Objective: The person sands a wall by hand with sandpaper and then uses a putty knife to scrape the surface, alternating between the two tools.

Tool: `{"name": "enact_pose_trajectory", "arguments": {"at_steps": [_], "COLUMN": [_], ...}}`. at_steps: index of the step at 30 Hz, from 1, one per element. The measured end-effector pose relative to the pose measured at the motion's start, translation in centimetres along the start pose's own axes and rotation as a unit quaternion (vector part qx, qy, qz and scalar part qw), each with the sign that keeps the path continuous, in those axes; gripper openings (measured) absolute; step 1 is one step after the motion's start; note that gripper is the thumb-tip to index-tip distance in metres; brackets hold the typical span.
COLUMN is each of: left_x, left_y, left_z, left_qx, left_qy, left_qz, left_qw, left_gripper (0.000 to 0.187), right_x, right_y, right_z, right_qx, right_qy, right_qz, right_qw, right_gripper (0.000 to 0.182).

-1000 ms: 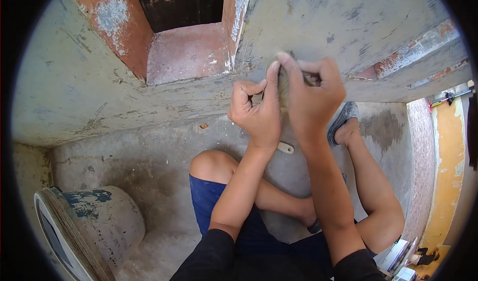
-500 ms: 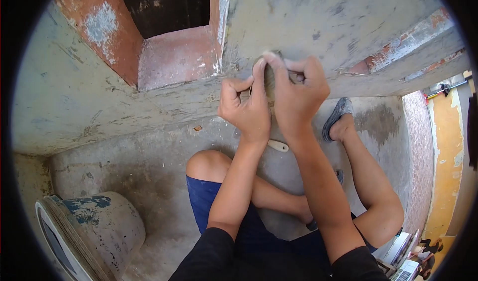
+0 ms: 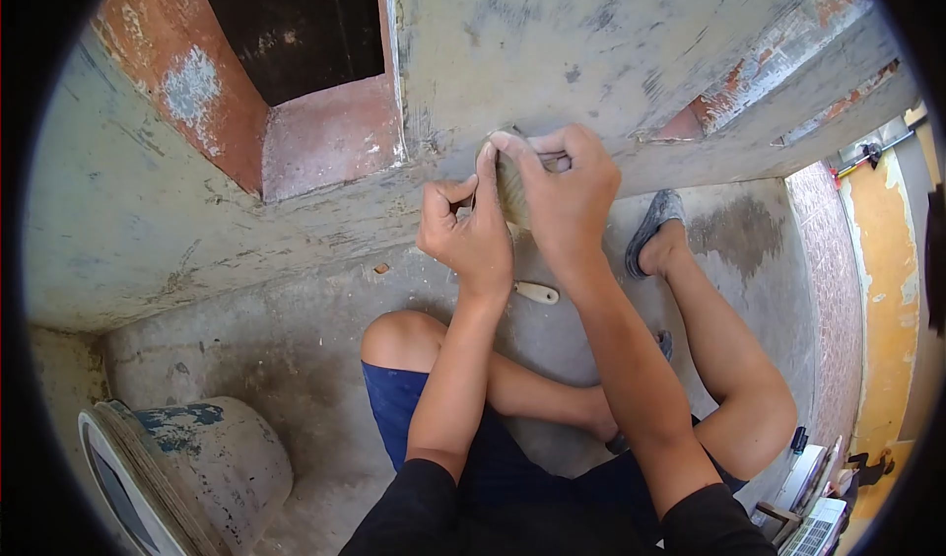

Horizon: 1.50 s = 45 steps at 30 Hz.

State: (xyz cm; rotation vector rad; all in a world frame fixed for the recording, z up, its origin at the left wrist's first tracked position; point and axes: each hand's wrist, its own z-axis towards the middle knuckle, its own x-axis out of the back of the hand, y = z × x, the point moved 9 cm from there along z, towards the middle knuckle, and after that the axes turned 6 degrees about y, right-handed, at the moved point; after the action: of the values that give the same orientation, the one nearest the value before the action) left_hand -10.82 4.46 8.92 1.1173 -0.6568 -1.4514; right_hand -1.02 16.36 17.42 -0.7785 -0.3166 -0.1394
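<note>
A dull greenish-brown piece of sandpaper (image 3: 512, 193) is held in front of the grey wall (image 3: 532, 73), partly hidden by my fingers. My left hand (image 3: 471, 231) is closed, its fingertips pinching the left edge. From the right, my right hand (image 3: 567, 191) grips the same piece with curled fingers. Pale dust coats the fingertips of both hands, which meet at the top of the sheet. Below them on the floor lies a tool's pale handle (image 3: 537, 292); a forearm and hand hide its other end.
A paint-stained bucket (image 3: 222, 457) lies tipped at lower left. A reddish-framed wall opening (image 3: 325, 132) is left of my hands, with recessed slots farther right. My bent legs and grey clog (image 3: 655, 231) flank the concrete floor (image 3: 276, 329). People appear at the lower right edge.
My hands and the sandpaper have shifted slightly left and down in view, and the wall opening has shifted left too. More of the sheet shows between my hands.
</note>
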Motion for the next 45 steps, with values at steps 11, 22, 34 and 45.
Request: {"name": "enact_pose_trajectory", "arguments": {"at_steps": [11, 22, 34, 45], "left_x": [1.2, 1.9, 1.3, 1.1], "left_y": [-1.9, -2.7, -3.8, -3.6], "left_z": [0.0, 0.5, -0.4, -0.3], "left_qx": [0.062, 0.143, 0.236, 0.225], "left_qy": [0.021, 0.078, 0.060, 0.064], "left_qz": [-0.003, -0.062, -0.097, -0.095], "left_qw": [0.998, 0.985, 0.965, 0.967], "left_gripper": [0.034, 0.034, 0.036, 0.034], "right_x": [-0.9, -2.3, -2.7, -2.8], "right_y": [-0.7, -4.6, -5.4, -4.7], "right_z": [-2.2, -2.4, -2.1, -2.2], "right_qx": [0.077, 0.215, 0.262, 0.216], "right_qy": [0.042, 0.065, 0.027, 0.017], "right_qz": [0.000, -0.054, -0.076, -0.086], "right_qw": [0.996, 0.973, 0.962, 0.972], "right_gripper": [0.022, 0.018, 0.020, 0.019]}}
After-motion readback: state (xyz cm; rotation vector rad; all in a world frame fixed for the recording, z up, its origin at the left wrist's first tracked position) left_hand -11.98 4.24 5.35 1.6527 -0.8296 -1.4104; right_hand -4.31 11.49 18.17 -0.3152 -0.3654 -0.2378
